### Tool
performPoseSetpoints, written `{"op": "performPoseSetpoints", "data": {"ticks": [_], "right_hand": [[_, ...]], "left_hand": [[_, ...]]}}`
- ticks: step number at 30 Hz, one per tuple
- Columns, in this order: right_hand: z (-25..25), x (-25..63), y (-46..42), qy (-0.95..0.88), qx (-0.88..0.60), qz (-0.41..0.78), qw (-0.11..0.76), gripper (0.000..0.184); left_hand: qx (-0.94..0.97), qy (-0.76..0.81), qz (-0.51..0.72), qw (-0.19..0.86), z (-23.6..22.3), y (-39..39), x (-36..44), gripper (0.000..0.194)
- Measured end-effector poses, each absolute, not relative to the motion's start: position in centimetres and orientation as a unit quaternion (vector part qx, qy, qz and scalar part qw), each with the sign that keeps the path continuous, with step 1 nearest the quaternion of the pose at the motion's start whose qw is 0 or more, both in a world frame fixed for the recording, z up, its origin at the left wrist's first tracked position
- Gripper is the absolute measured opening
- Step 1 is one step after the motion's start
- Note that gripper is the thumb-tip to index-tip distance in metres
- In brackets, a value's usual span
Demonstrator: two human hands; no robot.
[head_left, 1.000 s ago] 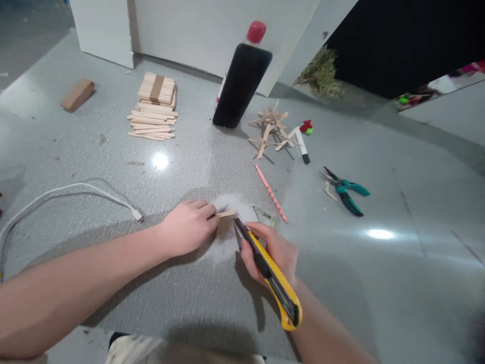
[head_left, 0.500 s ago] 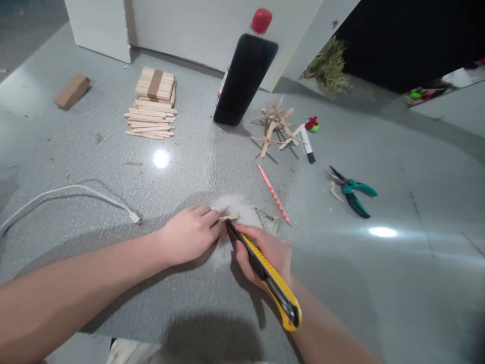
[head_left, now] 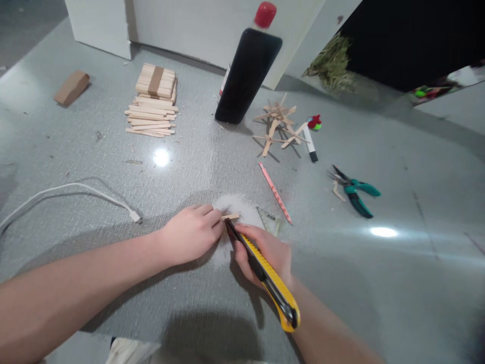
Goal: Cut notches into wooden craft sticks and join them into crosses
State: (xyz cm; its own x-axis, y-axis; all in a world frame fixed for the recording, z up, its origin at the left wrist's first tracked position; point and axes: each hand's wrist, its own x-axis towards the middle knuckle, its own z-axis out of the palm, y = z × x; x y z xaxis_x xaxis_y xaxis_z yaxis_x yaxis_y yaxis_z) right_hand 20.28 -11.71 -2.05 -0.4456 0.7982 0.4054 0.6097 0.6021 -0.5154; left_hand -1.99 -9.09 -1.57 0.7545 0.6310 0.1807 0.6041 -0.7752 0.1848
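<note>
My left hand [head_left: 194,233] rests on the grey table, its fingers closed on a wooden craft stick [head_left: 231,217], of which only a short end shows. In my right hand [head_left: 265,253] is a yellow and black utility knife [head_left: 271,280], with its tip down at the stick beside my left fingertips. The exact contact of the blade with the wood is too small to make out. White scuffing marks the table under both hands. Just right of the stick lies a clear triangular ruler [head_left: 269,218], and a pink pencil [head_left: 276,193] lies beyond it.
At the back left are stacked craft sticks [head_left: 151,116] and a brown paper piece [head_left: 71,88]. A black phone [head_left: 248,76] leans on a red-capped bottle [head_left: 265,15]. Joined sticks [head_left: 271,134], a white marker [head_left: 309,144] and teal pliers [head_left: 356,192] are rightward. A white cable [head_left: 83,186] lies left.
The view has shifted slightly. Both hands keep nearly the same place, with the knife still at the craft stick; its handle end has moved a little left.
</note>
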Motion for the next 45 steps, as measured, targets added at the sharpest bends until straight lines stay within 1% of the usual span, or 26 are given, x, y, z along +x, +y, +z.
{"op": "performPoseSetpoints", "data": {"ticks": [8,11,17,21,26,29,32,37,41,45], "right_hand": [[-1.5,19.4,-11.7,-0.837,-0.419,0.159,0.314,0.032],[-1.5,18.9,-11.8,-0.835,-0.419,0.170,0.313,0.029],[-1.5,18.6,-12.0,-0.836,-0.421,0.177,0.304,0.027],[-1.4,18.9,-11.9,-0.834,-0.426,0.182,0.300,0.024],[-1.4,19.4,-12.3,-0.830,-0.430,0.187,0.302,0.025],[-1.3,19.6,-12.7,-0.828,-0.427,0.191,0.310,0.024],[-1.4,19.9,-12.9,-0.819,-0.432,0.188,0.328,0.027],[-1.9,20.1,-12.0,-0.798,-0.442,0.210,0.351,0.027],[-1.9,20.7,-11.6,-0.770,-0.458,0.249,0.367,0.023],[-1.8,21.6,-11.8,-0.730,-0.481,0.290,0.389,0.016]], "left_hand": [[0.931,0.346,0.110,0.039,-1.6,-9.2,-1.7,0.017],[0.929,0.355,0.099,0.041,-1.5,-9.4,-1.4,0.015],[0.922,0.378,0.071,0.052,-1.3,-9.5,-0.7,0.011],[0.920,0.382,0.055,0.067,-1.0,-9.3,-0.7,0.013],[0.920,0.379,0.048,0.084,-0.6,-9.1,-0.9,0.016],[0.920,0.378,0.055,0.088,-0.7,-9.0,-1.0,0.013],[0.919,0.377,0.071,0.095,-0.9,-9.1,-1.1,0.013],[0.915,0.371,0.108,0.111,-1.4,-8.8,-1.7,0.019],[0.914,0.357,0.134,0.141,-1.5,-7.5,-2.6,0.028],[0.923,0.309,0.152,0.171,-1.5,-5.6,-3.4,0.021]]}}
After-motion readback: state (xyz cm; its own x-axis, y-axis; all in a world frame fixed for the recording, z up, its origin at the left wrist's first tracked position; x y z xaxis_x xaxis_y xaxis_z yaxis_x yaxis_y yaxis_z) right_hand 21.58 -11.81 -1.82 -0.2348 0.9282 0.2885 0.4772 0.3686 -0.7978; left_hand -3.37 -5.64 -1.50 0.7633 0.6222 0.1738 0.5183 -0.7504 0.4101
